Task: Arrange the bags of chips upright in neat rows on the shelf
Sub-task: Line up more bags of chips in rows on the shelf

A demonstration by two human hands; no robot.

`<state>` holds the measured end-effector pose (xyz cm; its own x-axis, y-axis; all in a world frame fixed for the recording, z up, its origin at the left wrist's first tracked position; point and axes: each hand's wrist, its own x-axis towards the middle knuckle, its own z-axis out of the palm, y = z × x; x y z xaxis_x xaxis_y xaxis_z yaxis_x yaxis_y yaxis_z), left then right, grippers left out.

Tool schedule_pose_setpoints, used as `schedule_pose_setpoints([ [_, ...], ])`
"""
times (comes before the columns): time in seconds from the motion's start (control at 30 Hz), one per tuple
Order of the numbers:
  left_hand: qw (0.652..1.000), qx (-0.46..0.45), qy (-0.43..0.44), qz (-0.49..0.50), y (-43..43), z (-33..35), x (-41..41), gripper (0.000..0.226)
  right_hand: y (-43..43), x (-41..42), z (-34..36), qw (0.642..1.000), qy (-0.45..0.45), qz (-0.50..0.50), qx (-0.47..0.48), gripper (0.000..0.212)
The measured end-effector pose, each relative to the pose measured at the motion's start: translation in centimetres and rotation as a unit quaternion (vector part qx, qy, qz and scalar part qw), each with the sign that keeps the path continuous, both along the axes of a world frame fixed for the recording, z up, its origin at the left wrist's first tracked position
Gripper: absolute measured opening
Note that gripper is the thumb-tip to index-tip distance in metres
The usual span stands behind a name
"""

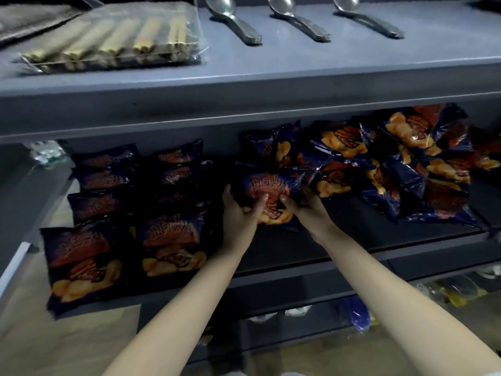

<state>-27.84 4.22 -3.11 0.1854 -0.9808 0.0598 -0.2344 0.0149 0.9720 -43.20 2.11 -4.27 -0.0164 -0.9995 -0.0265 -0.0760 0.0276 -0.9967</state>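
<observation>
Both hands hold one dark blue bag of chips [267, 185] over the middle of the dark shelf [352, 234]. My left hand [240, 210] grips its left side with the thumb on the front. My right hand [303, 206] grips its right side, thumb on the front too. To the left stand two rows of the same bags [170, 240], leaning back one behind another. A loose, jumbled pile of bags [393, 164] fills the shelf's right part.
The grey shelf above [298, 66] carries three stacks of metal spoons [235, 20] and a clear pack of wafer rolls [116, 42]. Lower shelves hold yellow and blue packets [458, 291]. Bare shelf lies in front of the held bag.
</observation>
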Motion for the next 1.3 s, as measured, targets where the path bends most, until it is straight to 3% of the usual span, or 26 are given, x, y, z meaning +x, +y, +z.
schedule_pose_setpoints([
  [0.13,0.991,-0.007,-0.128,-0.022,2.5,-0.9,-0.2,0.083,-1.9,1.6,0.1,1.000,0.021,-0.018,0.006,0.048],
  [0.27,0.984,-0.024,-0.165,-0.066,4.2,-2.0,0.5,0.061,-4.3,3.4,-0.1,0.997,0.072,0.002,0.026,0.044],
  [0.4,0.951,-0.015,-0.271,-0.147,4.6,-3.1,1.5,0.046,-6.7,5.0,-0.3,0.994,0.102,0.005,0.051,0.045],
  [0.53,0.928,0.018,-0.330,-0.175,4.4,-4.0,2.0,0.045,-8.0,6.3,0.2,0.993,0.097,0.030,0.053,0.043],
  [0.67,0.899,-0.020,-0.395,-0.187,4.7,-4.8,2.0,0.049,-9.0,6.8,0.2,0.993,0.080,0.044,0.071,0.042],
  [0.8,0.891,-0.043,-0.415,-0.178,4.6,-5.3,2.1,0.062,-9.9,6.8,0.1,0.994,0.070,0.035,0.076,0.046],
  [1.0,0.883,-0.046,-0.433,-0.176,4.5,-5.4,2.1,0.053,-11.5,5.7,0.2,0.997,0.024,0.000,0.075,0.047],
  [1.13,0.868,-0.051,-0.467,-0.159,4.5,-5.7,1.9,0.042,-12.2,6.0,0.2,0.996,0.038,-0.019,0.078,0.055],
  [1.3,0.869,-0.063,-0.461,-0.165,4.5,-5.9,1.9,0.043,-12.4,7.2,0.2,0.996,0.058,-0.014,0.065,0.049],
])
